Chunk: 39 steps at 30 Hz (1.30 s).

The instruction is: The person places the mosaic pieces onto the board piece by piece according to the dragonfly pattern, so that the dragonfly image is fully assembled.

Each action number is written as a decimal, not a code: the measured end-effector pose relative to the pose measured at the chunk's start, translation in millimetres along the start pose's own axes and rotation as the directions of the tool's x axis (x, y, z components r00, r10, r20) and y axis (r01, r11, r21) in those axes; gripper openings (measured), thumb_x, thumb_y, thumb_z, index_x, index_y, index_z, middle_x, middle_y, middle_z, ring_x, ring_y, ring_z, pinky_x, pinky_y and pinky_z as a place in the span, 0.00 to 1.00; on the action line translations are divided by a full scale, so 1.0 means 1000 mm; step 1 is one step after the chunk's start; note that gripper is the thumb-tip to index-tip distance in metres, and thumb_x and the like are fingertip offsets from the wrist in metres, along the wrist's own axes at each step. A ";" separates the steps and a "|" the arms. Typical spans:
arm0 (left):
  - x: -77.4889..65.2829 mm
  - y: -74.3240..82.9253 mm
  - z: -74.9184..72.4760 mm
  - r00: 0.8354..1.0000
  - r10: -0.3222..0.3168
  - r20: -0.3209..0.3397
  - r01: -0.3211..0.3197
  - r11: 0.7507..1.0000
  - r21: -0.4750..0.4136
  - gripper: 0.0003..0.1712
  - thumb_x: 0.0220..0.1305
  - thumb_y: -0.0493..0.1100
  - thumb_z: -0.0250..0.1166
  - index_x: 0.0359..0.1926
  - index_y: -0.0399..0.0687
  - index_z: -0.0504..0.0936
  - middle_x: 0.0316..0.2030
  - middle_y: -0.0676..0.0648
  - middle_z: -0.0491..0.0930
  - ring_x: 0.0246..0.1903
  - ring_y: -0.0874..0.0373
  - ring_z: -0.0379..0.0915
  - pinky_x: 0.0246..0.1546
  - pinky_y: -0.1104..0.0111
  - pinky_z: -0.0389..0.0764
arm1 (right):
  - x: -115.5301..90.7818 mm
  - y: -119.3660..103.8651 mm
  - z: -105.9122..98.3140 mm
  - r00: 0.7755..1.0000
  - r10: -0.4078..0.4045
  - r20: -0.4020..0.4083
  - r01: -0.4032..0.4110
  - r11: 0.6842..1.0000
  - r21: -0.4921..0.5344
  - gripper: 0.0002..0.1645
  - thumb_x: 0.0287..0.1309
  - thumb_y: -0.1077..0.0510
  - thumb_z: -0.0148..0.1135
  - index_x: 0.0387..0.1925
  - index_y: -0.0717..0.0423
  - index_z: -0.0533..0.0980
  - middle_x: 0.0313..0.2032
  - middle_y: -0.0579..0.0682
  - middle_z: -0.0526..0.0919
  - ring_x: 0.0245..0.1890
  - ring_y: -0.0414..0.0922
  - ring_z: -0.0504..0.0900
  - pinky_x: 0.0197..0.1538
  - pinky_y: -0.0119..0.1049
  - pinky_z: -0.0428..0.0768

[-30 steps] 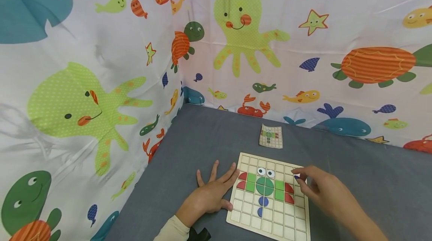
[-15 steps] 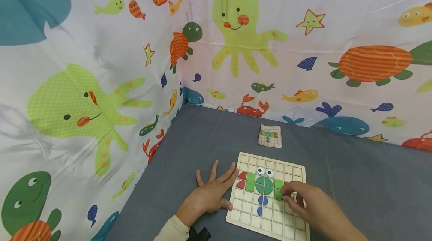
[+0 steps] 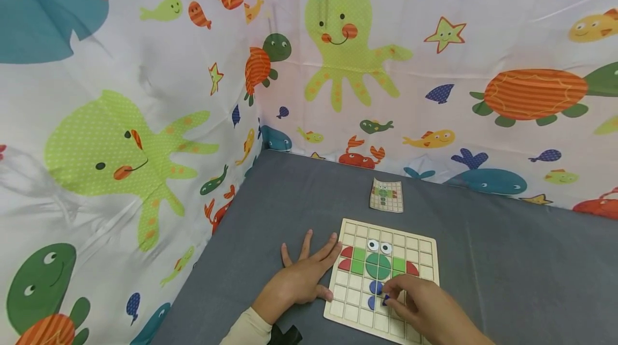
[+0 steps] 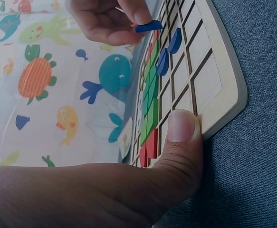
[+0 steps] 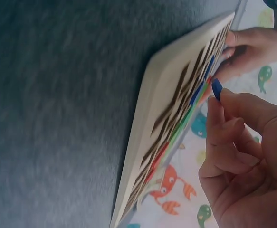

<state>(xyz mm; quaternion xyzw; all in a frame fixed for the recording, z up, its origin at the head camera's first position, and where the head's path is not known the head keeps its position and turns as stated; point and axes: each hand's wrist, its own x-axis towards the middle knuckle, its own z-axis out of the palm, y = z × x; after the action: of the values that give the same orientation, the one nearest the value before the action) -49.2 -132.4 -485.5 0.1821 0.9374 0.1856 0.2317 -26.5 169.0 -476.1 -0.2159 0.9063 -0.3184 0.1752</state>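
Note:
A wooden grid board (image 3: 352, 313) lies on the grey cloth, with coloured pieces set in its squares. My left hand (image 3: 301, 279) rests at the board's left edge, fingers spread, its thumb (image 4: 182, 128) on the rim. Between thumb and forefinger my right hand (image 3: 427, 302) pinches a small blue curved-edge piece (image 4: 148, 26), just above the lower middle squares. Beside it on the board sit a blue disc of pieces (image 3: 376, 287) and a single blue piece (image 3: 371, 302). Higher up are a green circle (image 3: 378, 266), two eye pieces (image 3: 373, 245), light green squares (image 3: 358, 261) and red pieces (image 3: 346, 258).
Behind the board lies a small pattern card (image 3: 387, 196) printed with a similar figure. A cloth with sea animals (image 3: 357, 125) hangs behind and to the left. A black object (image 3: 285, 336) is near my left wrist.
My right hand has moved left and toward me, from the board's right edge to beside the blue pieces, carrying the blue piece. My left hand stays put.

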 end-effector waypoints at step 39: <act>-0.002 -0.001 0.000 1.000 -0.005 0.000 0.005 1.000 0.012 0.65 0.57 0.59 0.75 0.86 0.73 0.43 0.85 0.64 0.35 0.83 0.39 0.18 0.65 0.17 0.31 | 0.002 -0.012 0.023 0.995 -0.037 -0.088 0.016 0.974 -0.224 0.06 0.59 0.54 0.79 0.39 0.40 0.91 0.36 0.29 0.84 0.36 0.28 0.81 0.37 0.33 0.85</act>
<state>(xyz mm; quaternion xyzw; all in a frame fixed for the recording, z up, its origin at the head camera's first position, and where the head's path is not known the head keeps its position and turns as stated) -48.0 -133.6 -485.0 0.1810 0.9389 0.1795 0.2311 -14.2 147.9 -485.4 -0.2313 0.9404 -0.2266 0.1041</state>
